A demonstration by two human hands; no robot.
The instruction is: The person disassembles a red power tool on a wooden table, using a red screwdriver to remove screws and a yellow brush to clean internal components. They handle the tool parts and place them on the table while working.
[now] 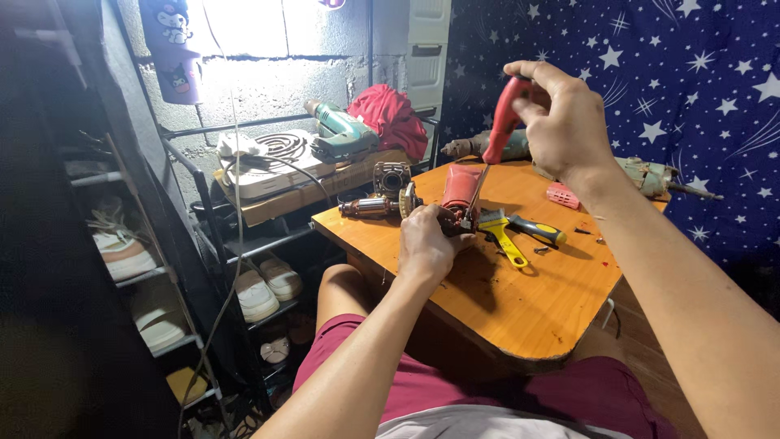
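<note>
My right hand (561,122) grips the red handle of a screwdriver (502,122) held upright, its shaft running down into a red power-tool housing (461,189) on the small wooden table (520,301). My left hand (424,244) rests on the table and steadies the near end of that housing. A motor armature (370,206) and a grey gear case (392,177) lie just left of the housing. A yellow-handled brush (505,240) and a black-and-yellow tool (538,231) lie to its right.
Behind the table lie an old drill (650,177) and a pink plastic part (562,195). A shelf at the left holds a coil hotplate (272,154), a green drill (341,132), a red cloth (392,118) and shoes (264,286). A star-patterned curtain (674,81) hangs at the right.
</note>
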